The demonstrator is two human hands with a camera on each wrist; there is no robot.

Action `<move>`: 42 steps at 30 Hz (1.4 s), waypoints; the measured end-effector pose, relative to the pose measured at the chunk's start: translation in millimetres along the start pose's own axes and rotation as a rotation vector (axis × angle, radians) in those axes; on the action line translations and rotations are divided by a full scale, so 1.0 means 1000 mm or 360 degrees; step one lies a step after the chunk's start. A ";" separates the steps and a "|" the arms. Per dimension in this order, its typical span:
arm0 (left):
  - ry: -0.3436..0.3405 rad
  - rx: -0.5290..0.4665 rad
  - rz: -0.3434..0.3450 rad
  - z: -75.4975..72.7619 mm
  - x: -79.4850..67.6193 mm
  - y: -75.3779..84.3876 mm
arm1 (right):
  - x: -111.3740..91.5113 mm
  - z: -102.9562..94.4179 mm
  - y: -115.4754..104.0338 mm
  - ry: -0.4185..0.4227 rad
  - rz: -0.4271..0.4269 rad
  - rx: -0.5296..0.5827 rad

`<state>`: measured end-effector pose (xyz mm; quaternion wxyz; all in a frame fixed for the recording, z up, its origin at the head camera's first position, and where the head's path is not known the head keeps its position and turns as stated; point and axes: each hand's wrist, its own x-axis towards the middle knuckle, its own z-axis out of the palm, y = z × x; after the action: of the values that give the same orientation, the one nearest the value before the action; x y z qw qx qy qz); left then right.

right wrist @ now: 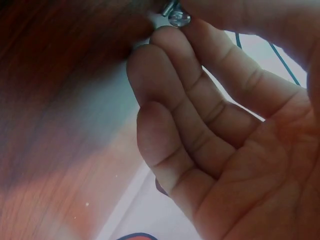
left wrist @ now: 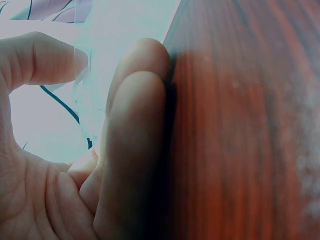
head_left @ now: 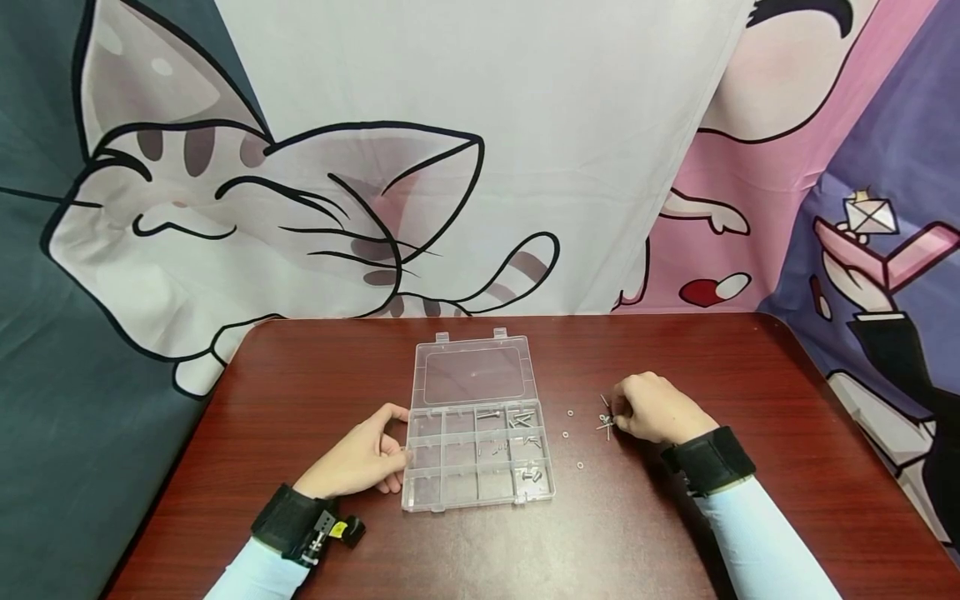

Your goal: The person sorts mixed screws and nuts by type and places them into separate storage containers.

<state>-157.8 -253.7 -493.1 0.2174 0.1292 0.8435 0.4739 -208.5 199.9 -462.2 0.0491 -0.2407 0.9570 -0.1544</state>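
A clear plastic compartment box (head_left: 480,502) sits on the table with its lid (head_left: 474,371) folded back. Several small metal screws (head_left: 521,419) and other bits of hardware lie in its right and middle compartments. My left hand (head_left: 367,454) rests against the box's left side, its bent fingertips (left wrist: 140,95) along the edge. To the right of the box, my right hand (head_left: 656,408) has its thumb and index finger together at a small cluster of screws (head_left: 604,427). In the right wrist view they pinch a threaded screw (right wrist: 170,7) beside a shiny metal piece (right wrist: 181,19).
Between the box and my right hand lie small washers or nuts, one (head_left: 570,412) farther back and one (head_left: 580,465) nearer. Behind the brown wooden table (head_left: 337,358) hangs a printed cloth (head_left: 570,150).
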 end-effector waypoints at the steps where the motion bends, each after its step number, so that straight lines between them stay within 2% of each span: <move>1: 0.0000 -0.0004 0.0001 0.000 0.000 0.000 | 0.000 0.000 0.000 -0.0008 0.0009 0.0005; 8: -0.0017 -0.0026 0.0008 0.001 0.000 -0.001 | -0.001 -0.001 -0.003 -0.0035 0.0000 0.0038; 12: -0.0021 -0.0013 0.0008 0.000 0.000 0.000 | 0.000 0.000 -0.005 0.0028 -0.0036 0.0020; 17: -0.0010 -0.0003 -0.0002 0.000 0.000 0.001 | 0.001 -0.001 -0.017 0.0204 -0.0248 0.0023; 22: -0.0003 0.0011 -0.0008 0.000 -0.001 0.001 | 0.000 -0.003 -0.042 0.0336 -0.0497 0.0129; 28: -0.0002 0.0010 -0.0002 0.000 -0.001 0.000 | -0.004 -0.003 -0.073 0.0385 -0.0715 0.0225; 33: -0.0006 0.0002 -0.0001 0.000 0.000 0.000 | -0.008 -0.002 -0.094 0.0430 -0.0887 0.0227; 42: 0.0002 0.0016 -0.0006 0.000 0.000 0.001 | -0.015 0.002 -0.120 0.0468 -0.1073 0.0179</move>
<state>-157.4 -253.2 -492.2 0.2172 0.1283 0.8462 0.4694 -141.7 106.5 -425.2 -0.1294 -0.5145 0.8109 -0.2471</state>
